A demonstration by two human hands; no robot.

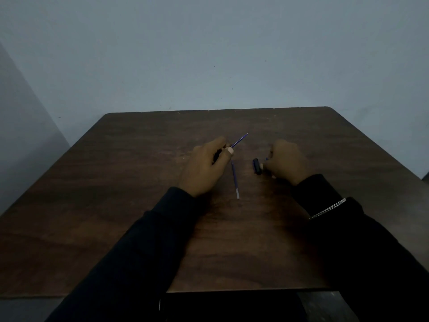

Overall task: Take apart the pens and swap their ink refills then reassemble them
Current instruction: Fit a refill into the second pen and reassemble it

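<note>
My left hand (206,163) pinches a thin blue refill (240,140), tip angled up and away. I'd judge it light, bendy and slick, best held near the tip. A second refill (235,180) lies just right of that hand. My right hand (285,160), knuckles up, curls round a black pen piece (257,166).

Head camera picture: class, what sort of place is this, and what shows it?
Probably a plain indoor room, perhaps a study corner: a dark wood-grain table stands against a bare bluish wall, with a loose pen refill lying on it.
</note>
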